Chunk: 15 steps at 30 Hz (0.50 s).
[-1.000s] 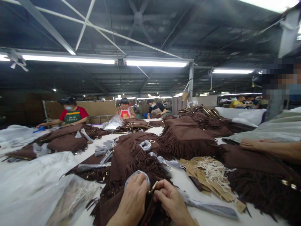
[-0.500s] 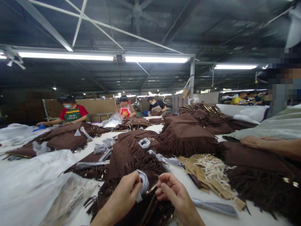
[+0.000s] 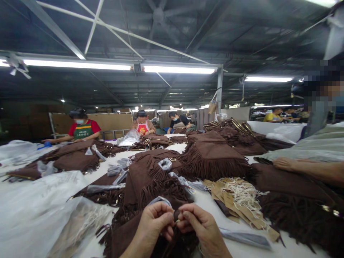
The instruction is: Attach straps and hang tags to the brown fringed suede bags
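My left hand (image 3: 156,224) and my right hand (image 3: 199,225) meet low in the middle of the head view, thumbs and fingertips pinched close together. A small gold-coloured metal fitting (image 3: 177,221) shows between them, at my right fingertips. What my left fingers pinch is mostly hidden. Under both hands lies a dark brown fringed bag (image 3: 120,233), its lower part cut off by the frame edge. Just behind my left hand, a grey plastic-wrapped coil (image 3: 160,200) shows only its top.
Brown fringed bags (image 3: 215,154) lie piled ahead. Tan tags with white strings (image 3: 239,200) and a plastic-wrapped strip (image 3: 245,238) are at right. Clear plastic bags (image 3: 34,200) cover the left. A co-worker's arm (image 3: 309,170) rests on bags at right; several people work across the table.
My left hand has moved right, away from the grey coil, to meet my right fingertips. The coil now sits behind the hand. The right hand has shifted slightly lower.
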### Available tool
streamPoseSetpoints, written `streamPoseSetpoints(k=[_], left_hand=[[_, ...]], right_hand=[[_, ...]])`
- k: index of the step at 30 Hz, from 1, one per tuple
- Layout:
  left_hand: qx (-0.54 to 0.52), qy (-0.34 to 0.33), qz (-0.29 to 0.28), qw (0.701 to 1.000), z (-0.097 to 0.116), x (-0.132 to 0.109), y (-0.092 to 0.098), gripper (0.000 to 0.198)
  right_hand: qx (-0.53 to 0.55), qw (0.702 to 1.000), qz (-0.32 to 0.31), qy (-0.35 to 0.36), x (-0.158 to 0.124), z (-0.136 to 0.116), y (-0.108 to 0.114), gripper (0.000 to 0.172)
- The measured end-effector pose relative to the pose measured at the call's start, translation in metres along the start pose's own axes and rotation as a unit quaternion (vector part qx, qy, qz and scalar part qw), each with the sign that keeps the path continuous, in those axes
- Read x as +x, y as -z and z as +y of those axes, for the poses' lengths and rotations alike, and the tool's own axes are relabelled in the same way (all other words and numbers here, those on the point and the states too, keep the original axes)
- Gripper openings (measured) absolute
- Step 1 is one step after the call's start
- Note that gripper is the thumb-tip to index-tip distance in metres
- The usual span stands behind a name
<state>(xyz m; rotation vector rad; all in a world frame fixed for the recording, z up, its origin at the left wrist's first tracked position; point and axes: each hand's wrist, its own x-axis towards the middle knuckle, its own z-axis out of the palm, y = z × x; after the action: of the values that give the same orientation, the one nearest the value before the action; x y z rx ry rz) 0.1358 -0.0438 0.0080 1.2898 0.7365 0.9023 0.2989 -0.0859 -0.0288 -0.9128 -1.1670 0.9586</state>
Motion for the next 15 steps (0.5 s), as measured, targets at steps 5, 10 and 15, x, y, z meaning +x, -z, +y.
streamPoseSetpoints(k=[5,10,15], left_hand=[[0.022,-0.004,-0.024,0.999,-0.002,-0.002,-0.003,0.040],[0.094,-0.037,-0.006,0.995,-0.003,-0.002,-0.002,0.042],[0.140,-0.056,-0.016,0.988,0.001,-0.004,-0.002,0.035]], right_hand=[[-0.013,1.000,-0.022,0.014,-0.001,-0.001,0.000,0.037],[0.045,0.999,-0.027,0.008,-0.003,-0.009,-0.003,0.034],[-0.016,1.000,-0.003,0.024,-0.002,-0.009,-0.005,0.035]])
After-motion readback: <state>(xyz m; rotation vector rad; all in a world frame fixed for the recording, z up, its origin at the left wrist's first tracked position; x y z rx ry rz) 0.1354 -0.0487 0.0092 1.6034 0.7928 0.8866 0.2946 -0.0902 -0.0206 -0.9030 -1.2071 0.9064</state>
